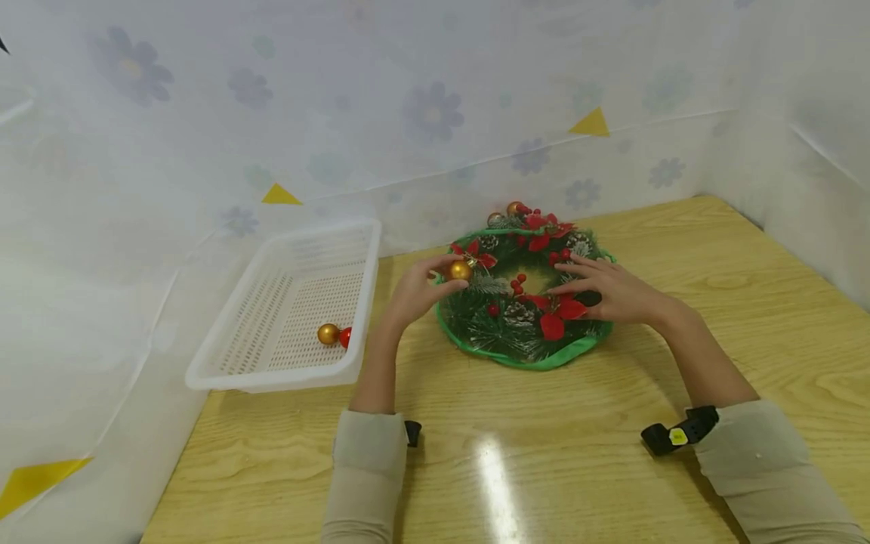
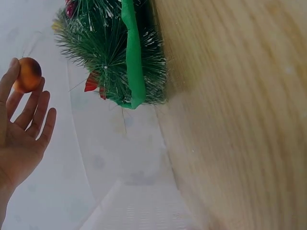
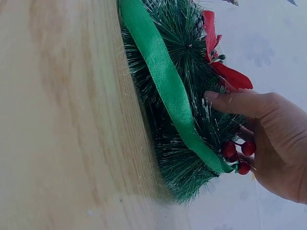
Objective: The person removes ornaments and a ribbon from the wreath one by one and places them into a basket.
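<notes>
A gold ball ornament (image 1: 461, 270) is pinched between the thumb and fingertips of my left hand (image 1: 418, 293), over the left side of a Christmas wreath (image 1: 523, 332). In the left wrist view this gold ball (image 2: 29, 75) stands up from the fingertips, the other fingers spread below. The wreath lies on the table, with green ribbon (image 3: 165, 88), red poinsettias (image 1: 560, 311), berries and pinecones. My right hand (image 1: 621, 291) rests on the wreath's right side, fingers spread. In the right wrist view its thumb touches the greenery beside a red petal; some fingertips are hidden.
Left of the wreath stands a white plastic basket (image 1: 285, 379) with a gold ball (image 1: 328, 334) and a partly hidden red ball (image 1: 345, 338) inside. More gold balls (image 1: 514, 209) sit at the wreath's back edge. A flowered white curtain (image 1: 435, 151) borders the wooden table (image 1: 544, 446).
</notes>
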The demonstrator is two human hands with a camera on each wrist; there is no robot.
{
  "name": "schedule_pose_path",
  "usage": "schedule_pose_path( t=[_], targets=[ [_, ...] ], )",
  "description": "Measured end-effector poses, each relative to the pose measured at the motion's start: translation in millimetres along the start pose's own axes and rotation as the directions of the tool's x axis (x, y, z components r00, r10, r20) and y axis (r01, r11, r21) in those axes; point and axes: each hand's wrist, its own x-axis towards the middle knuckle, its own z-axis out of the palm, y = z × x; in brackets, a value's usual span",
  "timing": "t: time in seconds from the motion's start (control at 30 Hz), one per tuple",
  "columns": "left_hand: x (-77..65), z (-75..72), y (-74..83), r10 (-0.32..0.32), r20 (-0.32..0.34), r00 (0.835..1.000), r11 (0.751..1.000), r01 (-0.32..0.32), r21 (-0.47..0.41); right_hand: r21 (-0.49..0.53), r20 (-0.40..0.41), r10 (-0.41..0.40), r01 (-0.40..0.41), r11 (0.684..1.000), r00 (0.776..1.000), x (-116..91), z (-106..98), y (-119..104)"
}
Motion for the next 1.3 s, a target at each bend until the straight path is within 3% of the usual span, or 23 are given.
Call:
schedule_pose_path(
  t=[0.23,0.37,0.57,0.8,0.97,1.1,1.13,1.3],
  targets=[
    [0.4,-22.0,10.3,0.039,-0.007,0.999,0.999,-0.040,-0.029,-0.017,0.039,0.025,-0.024,1.000,0.999,2,-2,-2],
    [-0.4,-40.2,12.5,0.049,-0.014,0.999,0.998,-0.048,0.031,-0.031,0.062,0.055,-0.054,0.998,0.997,3,-3,-2],
    [-8.6,-68.7,7.0,0.005,-0.029,1.000,0.992,-0.001,0.123,-0.030,0.072,0.058,-0.056,0.998,0.996,2,-4,-1],
    [-27.9,-100.9,-8.9,-0.084,-0.069,0.994,0.988,0.092,0.123,-0.027,0.064,0.058,-0.057,0.998,0.996,-1,-4,2],
    [-48.7,-122.6,-29.3,-0.156,-0.102,0.983,0.984,0.164,0.075,-0.030,0.059,0.056,-0.054,0.998,0.997,-1,-5,1],
    [-66.7,-138.1,-38.1,-0.191,-0.085,0.978,0.981,0.193,0.015,-0.034,0.058,0.068,-0.066,0.997,0.996,0,-5,0],
    [-70.7,-141.8,-44.5,-0.206,-0.079,0.975,0.978,0.207,0.004,-0.036,0.057,0.071,-0.069,0.997,0.996,0,-5,0],
    [-78.8,-160.4,-203.6,-0.255,-0.092,0.963,0.967,0.251,-0.049,-0.034,0.060,0.066,-0.065,0.997,0.996,0,-5,0]
  ],
)
